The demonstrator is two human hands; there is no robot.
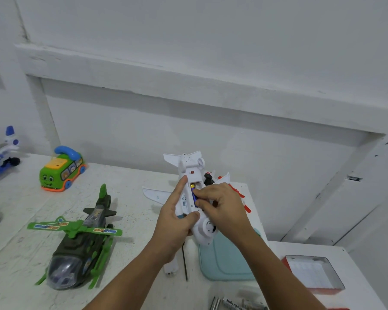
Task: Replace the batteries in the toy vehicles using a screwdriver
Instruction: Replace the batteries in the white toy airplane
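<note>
A white toy airplane (186, 166) is held belly-up above the table, its battery compartment uncovered. My left hand (174, 217) grips the fuselage from the left side. My right hand (220, 209) pinches a blue battery (194, 194) that lies in the compartment. A thin dark screwdriver (185, 265) lies on the table below my left wrist, beside a small white cover piece (171, 268). Several loose batteries (235, 304) lie at the bottom edge.
A green toy helicopter (81, 240) rests at the left. A green bus-shaped toy phone (62, 170) and a blue-white toy plane (2, 151) stand farther left. A teal tray (229, 262) and a red-rimmed metal box (314, 274) sit at the right. A red-rotor toy (240, 193) lies behind the airplane.
</note>
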